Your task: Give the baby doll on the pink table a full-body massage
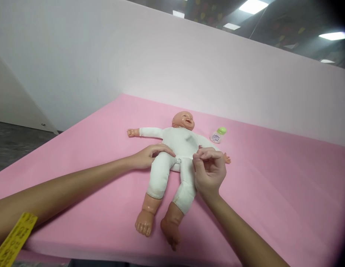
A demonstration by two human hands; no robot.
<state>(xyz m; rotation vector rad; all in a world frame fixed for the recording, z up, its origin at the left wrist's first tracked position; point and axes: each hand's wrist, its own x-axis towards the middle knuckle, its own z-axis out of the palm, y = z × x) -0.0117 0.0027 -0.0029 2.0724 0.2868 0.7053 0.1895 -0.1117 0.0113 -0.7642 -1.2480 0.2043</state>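
A baby doll (pixel 178 142) in a white cloth body lies on its back on a pink foam mat (pixel 272 185), head towards the far side, bare plastic feet towards me. My left hand (pixel 150 155) rests flat on the doll's hip, fingers laid across the cloth. My right hand (pixel 209 168) hovers by the doll's other hip with the fingers curled in and the fingertips pinched together; nothing shows clearly between them. A small white bottle with a green cap (pixel 218 135) lies on the mat just beyond the doll's far arm.
A pale pink wall (pixel 217 74) rises behind the mat. At the left the mat ends in an edge above a dark floor (pixel 13 141). A yellow printed tag (pixel 13 241) sits at my left forearm in the lower left corner.
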